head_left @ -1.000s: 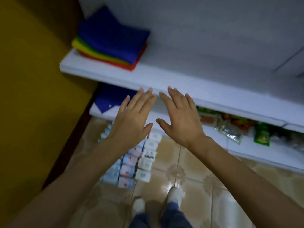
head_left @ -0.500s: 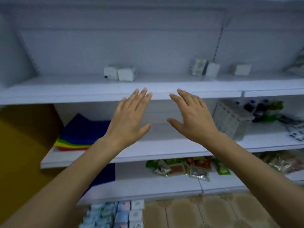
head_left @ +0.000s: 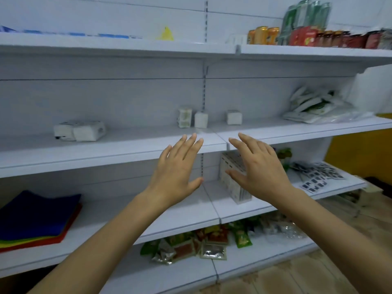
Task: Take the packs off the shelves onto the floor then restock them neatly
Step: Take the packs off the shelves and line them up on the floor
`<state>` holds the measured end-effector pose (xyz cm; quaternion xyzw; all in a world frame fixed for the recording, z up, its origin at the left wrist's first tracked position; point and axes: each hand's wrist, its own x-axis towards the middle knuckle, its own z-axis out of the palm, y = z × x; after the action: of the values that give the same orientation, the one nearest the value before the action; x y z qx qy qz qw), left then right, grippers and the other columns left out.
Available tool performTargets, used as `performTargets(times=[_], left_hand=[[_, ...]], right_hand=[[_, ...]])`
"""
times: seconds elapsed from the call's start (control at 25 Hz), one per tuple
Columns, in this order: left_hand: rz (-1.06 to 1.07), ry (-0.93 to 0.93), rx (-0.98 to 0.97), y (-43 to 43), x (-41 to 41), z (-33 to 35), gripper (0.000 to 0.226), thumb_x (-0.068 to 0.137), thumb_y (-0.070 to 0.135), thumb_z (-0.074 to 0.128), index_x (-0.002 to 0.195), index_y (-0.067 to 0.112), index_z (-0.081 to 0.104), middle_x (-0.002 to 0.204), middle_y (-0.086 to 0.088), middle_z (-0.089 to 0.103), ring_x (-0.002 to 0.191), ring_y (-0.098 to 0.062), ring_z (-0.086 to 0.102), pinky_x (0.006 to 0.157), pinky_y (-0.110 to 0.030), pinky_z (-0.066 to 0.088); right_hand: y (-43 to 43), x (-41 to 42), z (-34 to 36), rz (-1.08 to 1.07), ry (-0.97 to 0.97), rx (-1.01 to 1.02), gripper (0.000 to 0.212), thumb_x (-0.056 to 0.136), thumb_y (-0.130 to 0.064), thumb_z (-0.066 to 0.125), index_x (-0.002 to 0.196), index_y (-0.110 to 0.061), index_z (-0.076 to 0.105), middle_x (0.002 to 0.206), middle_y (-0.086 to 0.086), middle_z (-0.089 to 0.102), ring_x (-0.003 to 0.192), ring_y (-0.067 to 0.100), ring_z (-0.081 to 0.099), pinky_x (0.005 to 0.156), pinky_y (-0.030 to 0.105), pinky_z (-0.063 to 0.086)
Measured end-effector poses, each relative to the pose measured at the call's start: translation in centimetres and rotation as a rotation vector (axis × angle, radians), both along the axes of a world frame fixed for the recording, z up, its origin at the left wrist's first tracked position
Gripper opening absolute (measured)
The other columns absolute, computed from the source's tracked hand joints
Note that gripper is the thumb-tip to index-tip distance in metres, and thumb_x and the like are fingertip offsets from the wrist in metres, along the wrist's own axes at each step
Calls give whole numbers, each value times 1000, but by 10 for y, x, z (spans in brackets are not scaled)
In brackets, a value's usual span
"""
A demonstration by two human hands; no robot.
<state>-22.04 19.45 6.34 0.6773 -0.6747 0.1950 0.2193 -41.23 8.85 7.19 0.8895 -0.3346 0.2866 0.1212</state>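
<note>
Left hand (head_left: 176,177) and right hand (head_left: 263,175) are hovering released, empty; packs (head_left: 79,130) are sitting along the back edge of the shelf (head_left: 127,145), seemingly awaiting removal.

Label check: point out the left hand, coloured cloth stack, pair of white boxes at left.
left hand (head_left: 176,177), head view, back of hand.
coloured cloth stack (head_left: 36,215), head view, blue top sheet.
pair of white boxes (head_left: 81,131), head view, front face.

Dim, bluish, soft light; mild blur, wide-angle bowing at edges.
</note>
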Motion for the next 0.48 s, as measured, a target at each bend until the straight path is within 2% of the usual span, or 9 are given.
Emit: performTargets(times=[0.28,0.4,0.48], left_hand=[[78,63,144,-74,-58,-38,85,93,53,47,152,28,-8,161,9,-12,148,-10,-9,120,-36,0],[95,86,168,-103,-59,-41,84,93,52,47,153,28,-7,161,9,-10,148,-11,-6,119,-35,2],[96,100,169,-128,-51,-43,82,94,51,48,153,28,-4,161,9,-8,148,-11,-5,118,-33,4]], right_hand=[[-70,-65,-24,19,100,129,75,90,-58,47,151,-26,17,157,0,21,141,20,28,111,34,27],[-104,-63,-38,28,122,180,76,91,-60,43,152,-28,11,159,-2,16,143,17,23,112,33,24],[-127,-54,-46,40,107,204,75,91,-59,44,151,-27,13,158,-2,17,142,17,24,112,33,24]])
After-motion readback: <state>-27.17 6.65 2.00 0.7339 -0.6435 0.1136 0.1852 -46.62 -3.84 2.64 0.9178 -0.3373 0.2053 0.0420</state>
